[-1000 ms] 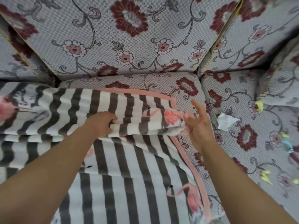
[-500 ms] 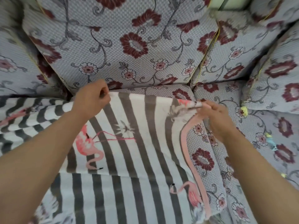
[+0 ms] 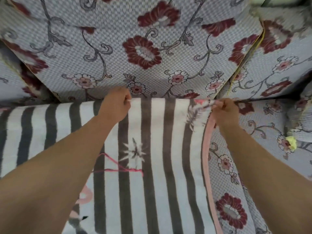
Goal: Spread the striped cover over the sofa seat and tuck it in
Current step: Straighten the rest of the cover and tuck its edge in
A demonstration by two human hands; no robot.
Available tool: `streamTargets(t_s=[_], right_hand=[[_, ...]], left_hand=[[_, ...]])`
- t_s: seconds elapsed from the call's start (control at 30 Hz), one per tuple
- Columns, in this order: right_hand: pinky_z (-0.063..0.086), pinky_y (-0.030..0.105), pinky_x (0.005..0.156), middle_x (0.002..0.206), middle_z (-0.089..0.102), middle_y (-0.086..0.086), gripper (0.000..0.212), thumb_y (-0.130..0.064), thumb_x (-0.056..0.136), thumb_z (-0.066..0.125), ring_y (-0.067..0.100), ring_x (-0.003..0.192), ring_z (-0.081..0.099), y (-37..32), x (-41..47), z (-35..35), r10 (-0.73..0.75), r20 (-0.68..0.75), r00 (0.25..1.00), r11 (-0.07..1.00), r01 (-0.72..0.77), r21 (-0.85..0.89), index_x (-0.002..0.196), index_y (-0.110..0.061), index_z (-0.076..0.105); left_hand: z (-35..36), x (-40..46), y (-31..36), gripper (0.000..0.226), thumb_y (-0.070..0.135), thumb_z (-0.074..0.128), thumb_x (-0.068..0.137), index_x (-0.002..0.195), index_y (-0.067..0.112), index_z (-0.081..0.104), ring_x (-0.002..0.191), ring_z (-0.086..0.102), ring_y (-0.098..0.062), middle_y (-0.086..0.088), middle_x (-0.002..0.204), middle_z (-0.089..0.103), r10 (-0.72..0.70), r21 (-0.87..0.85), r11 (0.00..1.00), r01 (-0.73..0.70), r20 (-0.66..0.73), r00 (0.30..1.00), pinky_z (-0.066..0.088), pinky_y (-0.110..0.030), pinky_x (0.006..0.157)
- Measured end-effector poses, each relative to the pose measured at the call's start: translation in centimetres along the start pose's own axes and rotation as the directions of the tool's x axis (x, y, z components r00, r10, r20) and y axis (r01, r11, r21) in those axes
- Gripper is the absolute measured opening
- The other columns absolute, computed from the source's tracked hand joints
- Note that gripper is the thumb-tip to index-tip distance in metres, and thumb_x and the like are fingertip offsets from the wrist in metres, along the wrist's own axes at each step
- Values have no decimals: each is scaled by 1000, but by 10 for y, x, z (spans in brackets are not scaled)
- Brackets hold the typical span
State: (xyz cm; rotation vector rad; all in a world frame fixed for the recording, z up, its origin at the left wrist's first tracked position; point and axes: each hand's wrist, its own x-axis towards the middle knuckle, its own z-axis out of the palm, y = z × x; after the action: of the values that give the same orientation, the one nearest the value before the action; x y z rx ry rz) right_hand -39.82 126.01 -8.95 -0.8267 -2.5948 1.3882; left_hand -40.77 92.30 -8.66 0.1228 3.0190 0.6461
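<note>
striped cover (image 3: 168, 149) top edge, bunched a second ago, now reached back cushion (image 3: 143, 48) crease; left hand (image 3: 116, 105), right hand (image 3: 224, 110) pinched it. tucking due.

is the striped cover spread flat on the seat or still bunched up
Mostly spread: the cover lies flat, stripes running straight to the back cushion. Only its right corner is bunched, in the right hand; the left hand grips the top edge.

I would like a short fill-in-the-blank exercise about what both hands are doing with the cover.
1. Both hands hold the striped cover along its ____ edge.
2. The right hand pinches the cover's ____ corner.
3. The left hand has its fingers ____ on the cloth.

Missing words: back; right; curled
</note>
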Motion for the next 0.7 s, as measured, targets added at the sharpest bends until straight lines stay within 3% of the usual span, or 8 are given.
streamTargets(t_s=[0.13,0.23,0.3,0.37,0.43,0.53,0.6,0.7], right_hand=[[52,35,75,99,65,10,23,-15,88,57,24,84,60,53,30,47,49,166,985,970,-7,-242,109,-8,64],[47,36,65,86,64,17,16,-20,89,55,33,82,59,74,33,69,133,217,967,914,-35,-404,95,-9,64],[41,34,70,96,67,23,35,-31,91,55,37,89,62,77,37,77,199,219,955,894,-86,-439,105,-1,66],[41,36,75,102,67,26,55,-47,87,56,35,91,63,73,47,83,277,171,945,895,-189,-405,104,5,66],[43,37,69,85,68,24,61,-55,82,58,30,73,61,66,56,88,341,190,920,906,-269,-326,87,5,68],[44,30,52,62,62,15,37,-34,82,68,23,50,54,60,66,98,379,263,887,918,-324,-230,69,0,63],[43,26,50,59,59,10,21,-19,77,70,20,48,51,56,70,101,408,289,866,912,-373,-171,65,-3,62],[46,28,57,66,58,6,23,-27,73,76,17,56,52,51,75,102,420,314,852,908,-399,-130,71,-8,62]], left_hand=[[44,3,-35,32,13,52,90,122,11,58,116,53,-35,-16,126,57,-122,59,991,118,69,990,43,-41,98],[52,-3,-64,39,14,48,92,130,15,54,123,49,-35,-15,136,51,-226,130,969,210,121,967,39,-42,104],[52,1,-78,39,13,46,92,131,15,54,122,49,-37,-16,137,51,-273,183,952,246,136,952,40,-43,104],[54,13,-83,40,14,44,93,132,16,52,121,50,-38,-17,134,51,-298,217,940,264,145,943,40,-43,102],[59,25,-83,42,15,41,94,135,21,48,120,50,-38,-16,133,51,-327,245,928,281,168,930,41,-44,100],[74,40,-76,45,16,40,96,139,28,42,126,46,-35,-11,142,45,-315,279,927,251,216,924,41,-45,104],[87,49,-69,44,22,44,96,139,25,42,131,42,-31,-8,146,40,-314,331,917,221,259,913,40,-44,105],[97,53,-64,35,26,51,92,125,17,54,122,49,-35,-12,135,47,-331,416,886,204,259,908,47,-44,96]])
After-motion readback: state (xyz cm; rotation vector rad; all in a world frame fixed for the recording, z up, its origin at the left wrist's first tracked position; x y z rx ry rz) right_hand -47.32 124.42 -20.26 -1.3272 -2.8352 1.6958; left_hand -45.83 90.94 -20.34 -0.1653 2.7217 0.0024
